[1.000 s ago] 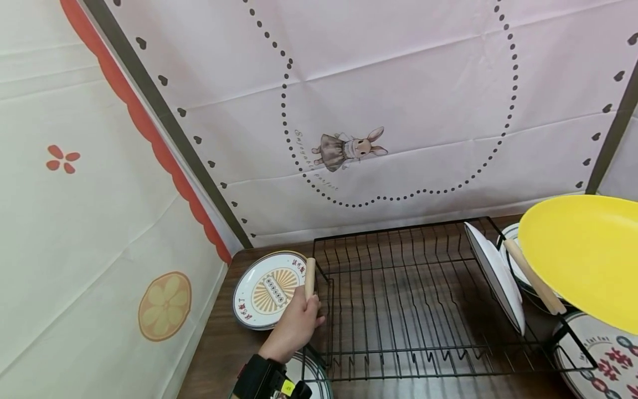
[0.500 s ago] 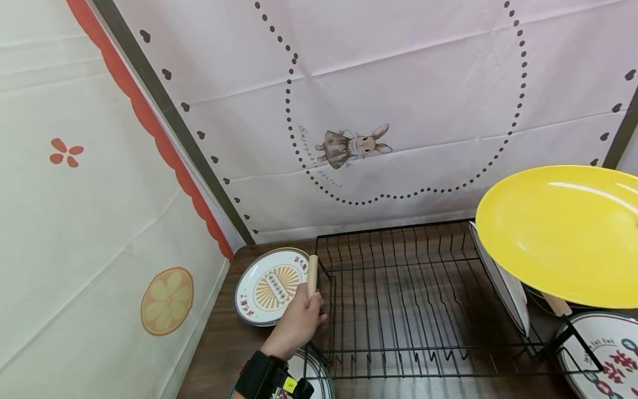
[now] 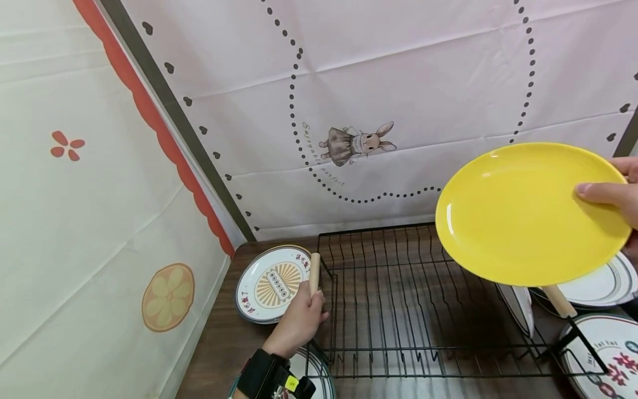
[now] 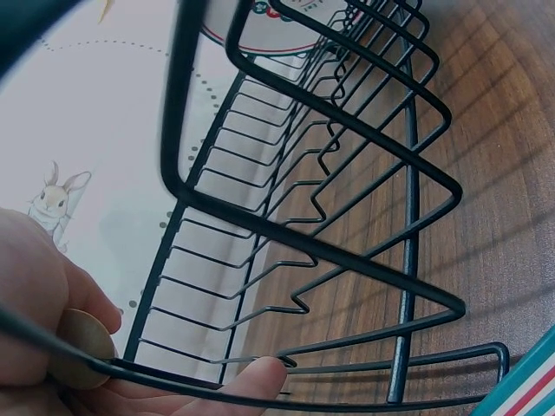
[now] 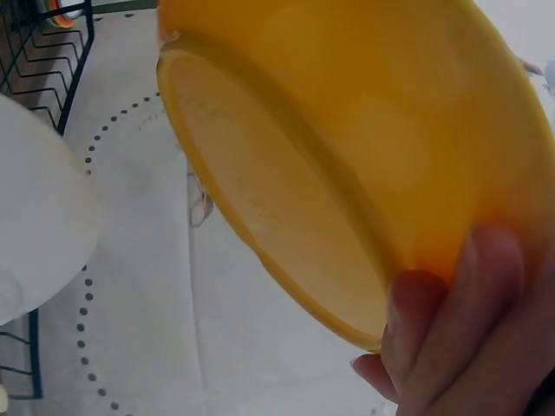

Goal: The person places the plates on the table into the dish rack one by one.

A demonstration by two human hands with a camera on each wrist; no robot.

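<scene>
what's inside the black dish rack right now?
The black dish rack shows mostly bare wire slots with wood table beneath. One white plate stands at its right end, partly covered by the yellow plate in the right hand; any more behind is hidden.

Bright, even light fills the scene. A small glare spot sits on the yellow plate (image 3: pixel 530 213), rack wires cast soft shadows on the tabletop (image 3: pixel 219 343), and both wrist views blur up close.
</scene>
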